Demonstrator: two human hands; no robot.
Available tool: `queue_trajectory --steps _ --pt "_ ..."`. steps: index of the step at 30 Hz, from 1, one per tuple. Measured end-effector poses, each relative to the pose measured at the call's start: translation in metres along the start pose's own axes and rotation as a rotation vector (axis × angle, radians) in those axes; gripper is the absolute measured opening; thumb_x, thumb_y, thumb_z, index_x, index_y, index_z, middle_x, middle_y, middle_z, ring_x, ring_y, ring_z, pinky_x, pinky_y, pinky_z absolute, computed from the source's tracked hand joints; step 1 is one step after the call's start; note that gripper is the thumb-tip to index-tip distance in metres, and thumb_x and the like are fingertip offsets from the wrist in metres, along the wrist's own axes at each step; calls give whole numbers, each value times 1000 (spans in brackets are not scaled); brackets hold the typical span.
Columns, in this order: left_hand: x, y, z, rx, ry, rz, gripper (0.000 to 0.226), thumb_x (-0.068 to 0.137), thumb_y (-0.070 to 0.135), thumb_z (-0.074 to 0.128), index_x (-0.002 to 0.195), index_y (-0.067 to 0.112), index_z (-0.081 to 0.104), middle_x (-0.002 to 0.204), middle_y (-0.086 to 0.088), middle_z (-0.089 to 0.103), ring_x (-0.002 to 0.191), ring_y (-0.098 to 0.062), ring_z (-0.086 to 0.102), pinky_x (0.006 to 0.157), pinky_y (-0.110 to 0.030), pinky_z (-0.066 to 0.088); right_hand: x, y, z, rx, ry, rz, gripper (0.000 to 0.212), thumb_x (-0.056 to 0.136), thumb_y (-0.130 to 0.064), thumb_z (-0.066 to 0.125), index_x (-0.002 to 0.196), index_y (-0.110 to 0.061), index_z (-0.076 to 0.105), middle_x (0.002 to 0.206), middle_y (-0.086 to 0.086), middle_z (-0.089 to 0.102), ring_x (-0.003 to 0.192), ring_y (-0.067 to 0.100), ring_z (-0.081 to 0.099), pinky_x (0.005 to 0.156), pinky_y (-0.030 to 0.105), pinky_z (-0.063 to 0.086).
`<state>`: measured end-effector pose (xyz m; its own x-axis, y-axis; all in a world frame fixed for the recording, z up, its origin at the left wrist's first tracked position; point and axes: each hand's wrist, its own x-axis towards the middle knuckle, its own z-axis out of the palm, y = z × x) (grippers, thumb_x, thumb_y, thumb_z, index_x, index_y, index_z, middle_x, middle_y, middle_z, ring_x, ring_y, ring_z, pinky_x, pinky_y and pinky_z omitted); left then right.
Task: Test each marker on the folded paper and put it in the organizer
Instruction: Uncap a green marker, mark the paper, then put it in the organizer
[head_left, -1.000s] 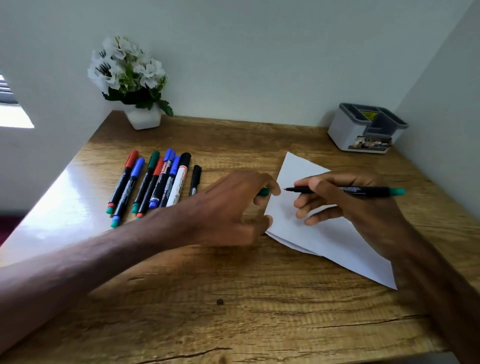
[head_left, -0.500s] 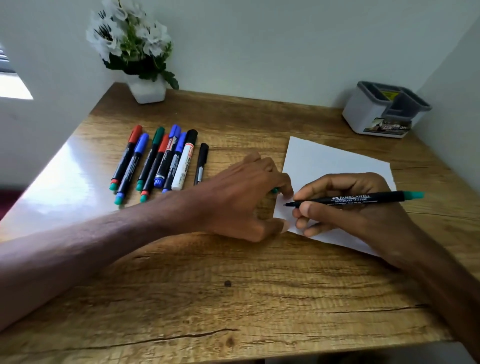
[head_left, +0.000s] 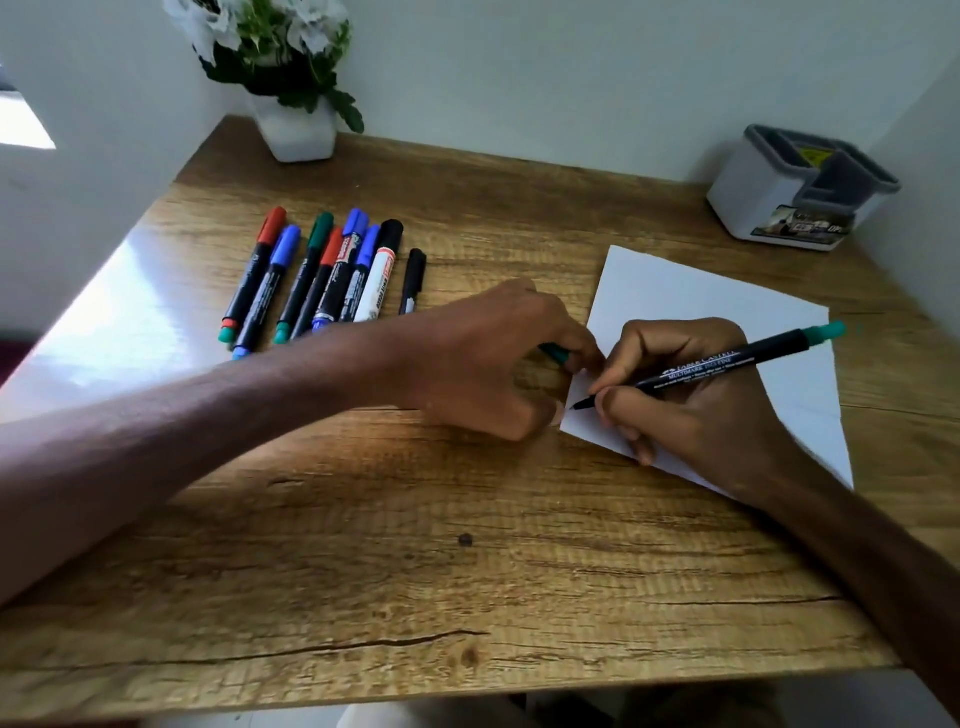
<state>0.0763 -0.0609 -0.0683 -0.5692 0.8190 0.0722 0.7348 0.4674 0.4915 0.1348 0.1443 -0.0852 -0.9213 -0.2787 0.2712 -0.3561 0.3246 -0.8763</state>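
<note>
My right hand grips a thin black marker with a green end, its tip touching the near-left corner of the folded white paper. My left hand rests at the paper's left edge, pinching the marker's green cap while its fingertips press on the sheet. Several capped markers in red, blue, green and black lie side by side at the desk's left. The grey-and-white organizer stands at the far right corner, apart from both hands.
A white pot of white flowers stands at the back left of the wooden desk. Walls close in the desk at the back, left and right. The desk's front edge is near me.
The paper has been laid flat and the marker's tip has come down onto its near-left corner. My left hand has settled against the paper's edge. The camera has tilted down.
</note>
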Motion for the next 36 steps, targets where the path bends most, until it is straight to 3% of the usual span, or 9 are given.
queue_trajectory --steps 4,8,13,15,25,28,32,36 --pt "0 -3 -4 -65 -29 3 50 91 22 70 140 27 59 125 16 62 107 9 46 85 9 27 -4 7 -6 21 18 -28 10 80 -12 68 74 -5 70 59 -3 65 37 19 54 45 26 45" --pt "1 -5 -2 -106 -8 -8 49 91 17 70 139 27 61 119 20 62 99 10 52 84 9 29 -5 8 -7 -50 -24 -55 12 78 -14 69 73 -3 71 64 5 68 47 9 58 50 24 46" --pt "4 -6 4 -107 52 -5 45 91 24 72 135 27 65 105 26 60 96 19 52 82 8 30 -7 8 -6 -114 -51 -65 10 78 -10 73 73 -1 72 67 0 70 54 7 62 54 15 45" --pt "4 -6 6 -104 68 0 45 90 25 73 134 27 65 102 27 60 95 20 52 82 8 29 -7 8 -6 -127 -56 -74 16 78 -18 72 74 -2 73 68 -4 71 57 6 64 55 12 45" --pt "5 -7 7 -105 82 -4 45 89 26 74 133 28 66 107 22 66 103 7 58 87 5 33 -7 6 -3 -158 -71 -95 15 77 -23 73 74 -9 74 73 -11 73 64 8 69 61 12 49" --pt "5 -7 8 -106 87 -4 44 89 27 74 132 27 66 108 21 66 104 7 58 87 5 33 -7 5 -4 -167 -68 -95 14 76 -23 74 73 -9 74 72 -8 73 63 11 69 60 15 49" --pt "5 -7 7 -108 74 -1 45 89 24 74 134 27 65 107 23 64 99 11 57 86 6 33 -6 4 -3 -198 -75 -93 5 78 -8 78 75 -5 75 74 -9 74 65 6 69 61 11 47" --pt "5 -7 6 -120 74 -1 45 89 25 73 133 27 66 106 23 65 100 12 58 87 5 35 -6 6 -5 -215 -53 -89 11 77 -18 77 75 -7 76 70 -4 73 63 12 67 59 15 48"
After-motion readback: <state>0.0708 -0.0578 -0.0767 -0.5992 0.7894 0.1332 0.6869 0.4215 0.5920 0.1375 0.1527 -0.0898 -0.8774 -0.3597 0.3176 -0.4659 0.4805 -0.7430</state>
